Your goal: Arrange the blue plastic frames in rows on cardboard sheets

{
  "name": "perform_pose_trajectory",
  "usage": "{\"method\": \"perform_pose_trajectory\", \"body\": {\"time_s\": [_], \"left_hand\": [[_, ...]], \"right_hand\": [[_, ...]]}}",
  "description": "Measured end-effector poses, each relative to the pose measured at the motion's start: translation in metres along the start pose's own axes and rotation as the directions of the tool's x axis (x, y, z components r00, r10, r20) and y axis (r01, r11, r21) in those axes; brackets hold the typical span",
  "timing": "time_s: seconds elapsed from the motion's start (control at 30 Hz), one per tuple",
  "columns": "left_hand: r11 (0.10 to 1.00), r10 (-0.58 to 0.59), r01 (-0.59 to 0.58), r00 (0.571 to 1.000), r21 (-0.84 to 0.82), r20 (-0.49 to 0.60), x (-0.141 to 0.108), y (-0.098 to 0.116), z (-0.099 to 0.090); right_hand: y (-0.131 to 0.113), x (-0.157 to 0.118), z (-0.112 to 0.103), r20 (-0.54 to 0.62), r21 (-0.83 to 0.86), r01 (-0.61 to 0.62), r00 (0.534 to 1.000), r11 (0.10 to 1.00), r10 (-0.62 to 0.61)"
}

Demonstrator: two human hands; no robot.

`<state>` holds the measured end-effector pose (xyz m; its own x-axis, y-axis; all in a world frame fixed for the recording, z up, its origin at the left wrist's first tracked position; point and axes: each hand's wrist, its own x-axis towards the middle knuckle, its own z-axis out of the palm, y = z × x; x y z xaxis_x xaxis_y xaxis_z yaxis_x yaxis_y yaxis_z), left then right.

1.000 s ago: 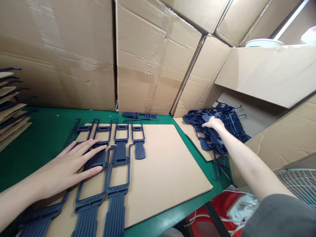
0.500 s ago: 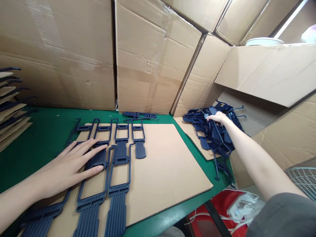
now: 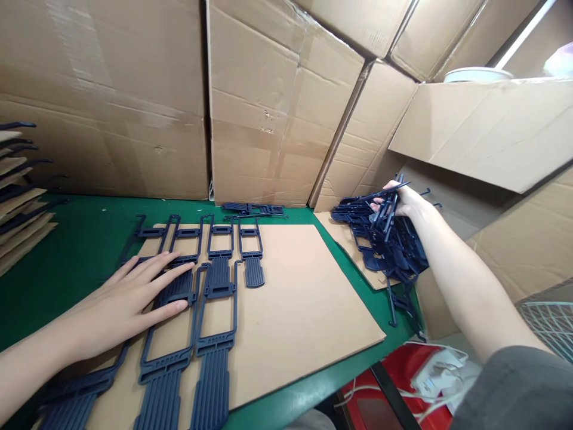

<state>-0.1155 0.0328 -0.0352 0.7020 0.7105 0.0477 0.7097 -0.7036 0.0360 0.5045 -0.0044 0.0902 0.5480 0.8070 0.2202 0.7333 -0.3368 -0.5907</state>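
Note:
Several dark blue plastic frames with ribbed ends [image 3: 217,331] lie in two rows on a flat cardboard sheet [image 3: 295,310]. My left hand [image 3: 138,292] rests palm down with spread fingers over the frames on the left side. At the right, my right hand [image 3: 405,200] grips some dark blue plastic frames [image 3: 388,209], lifted and tilted on edge above a tangled pile of the same parts [image 3: 380,251]. How many it holds is hard to make out, and its fingers are partly hidden behind them.
Tall cardboard boxes [image 3: 286,107] wall off the back of the green table [image 3: 98,215]. A few loose frames [image 3: 253,209] lie behind the sheet. Cardboard layers with frames between them [image 3: 22,209] are stacked at the left. A red bin [image 3: 403,364] with white cables is below right.
My right hand has closed on frames in the pile and raised them, turning them on edge. My left hand and the laid-out rows have stayed put.

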Motion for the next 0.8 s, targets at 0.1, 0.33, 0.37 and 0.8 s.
{"method": "perform_pose_trajectory", "body": {"time_s": [0.1, 0.33, 0.37, 0.8], "left_hand": [[0.999, -0.034, 0.034, 0.999, 0.009, -0.007, -0.001, 0.002, 0.002], [0.998, -0.062, 0.061, 0.997, -0.017, -0.048, -0.001, 0.003, 0.006], [0.998, -0.064, 0.063, 0.997, -0.03, -0.032, -0.001, 0.002, 0.006], [0.996, -0.05, 0.049, 0.999, -0.079, -0.013, -0.003, 0.012, -0.003]], "right_hand": [[-0.006, -0.003, 0.007, 0.104, 0.145, -0.041, 0.994, 0.989, 0.026], [-0.058, -0.011, 0.059, 0.29, 0.552, 0.015, 0.934, 0.833, -0.209], [-0.07, -0.01, 0.07, 0.306, 0.621, 0.031, 0.91, 0.783, -0.279], [-0.193, 0.011, 0.201, 0.316, 0.641, 0.357, 0.684, 0.68, -0.657]]}}
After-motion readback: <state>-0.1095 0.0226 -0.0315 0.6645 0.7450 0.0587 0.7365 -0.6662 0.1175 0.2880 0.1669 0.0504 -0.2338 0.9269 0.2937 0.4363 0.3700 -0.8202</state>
